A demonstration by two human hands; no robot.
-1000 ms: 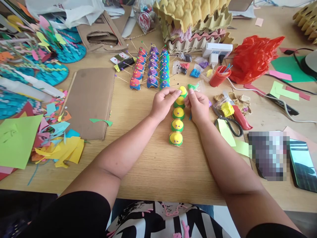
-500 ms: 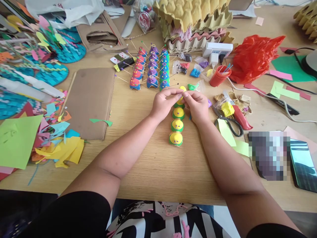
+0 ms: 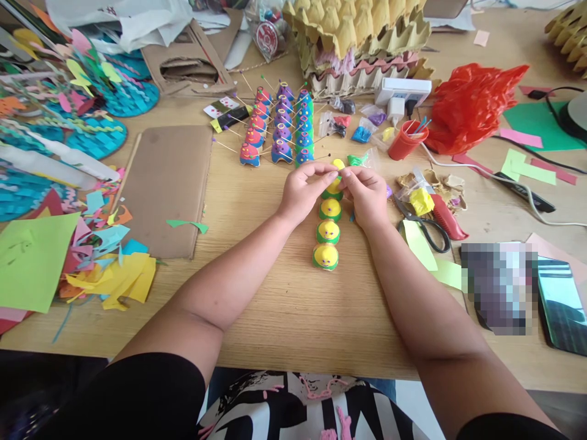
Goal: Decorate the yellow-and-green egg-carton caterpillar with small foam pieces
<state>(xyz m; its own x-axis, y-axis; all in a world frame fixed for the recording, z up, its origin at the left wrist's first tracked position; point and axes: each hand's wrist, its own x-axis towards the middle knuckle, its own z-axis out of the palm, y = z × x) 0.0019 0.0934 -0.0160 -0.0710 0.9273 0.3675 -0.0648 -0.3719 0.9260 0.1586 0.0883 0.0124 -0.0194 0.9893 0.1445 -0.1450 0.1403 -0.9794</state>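
Observation:
A row of painted egg-carton cups runs away from me, yellow on top and green below; the nearest yellow-and-green cup (image 3: 326,257) has a small face. Over the far part of that row my left hand (image 3: 308,188) and my right hand (image 3: 365,194) meet, fingertips pinched together. Whatever is between the fingertips is too small to make out. A yellow cup top (image 3: 338,164) shows just behind the fingers. Farther back stand rows of red-and-blue cups (image 3: 254,135), purple cups (image 3: 283,131) and blue-green cups (image 3: 304,125) with pins sticking out.
Left lies a cardboard sheet (image 3: 161,189) beside paper scraps (image 3: 112,278). On the right are scissors (image 3: 433,232), yellow clay (image 3: 420,201), a red cup of sticks (image 3: 407,142), a red plastic bag (image 3: 474,110) and a phone (image 3: 562,305). Egg trays (image 3: 358,36) are stacked behind.
My hands stay almost in place, with the fingertips shifting slightly. A little more of the yellow cup top behind them shows now.

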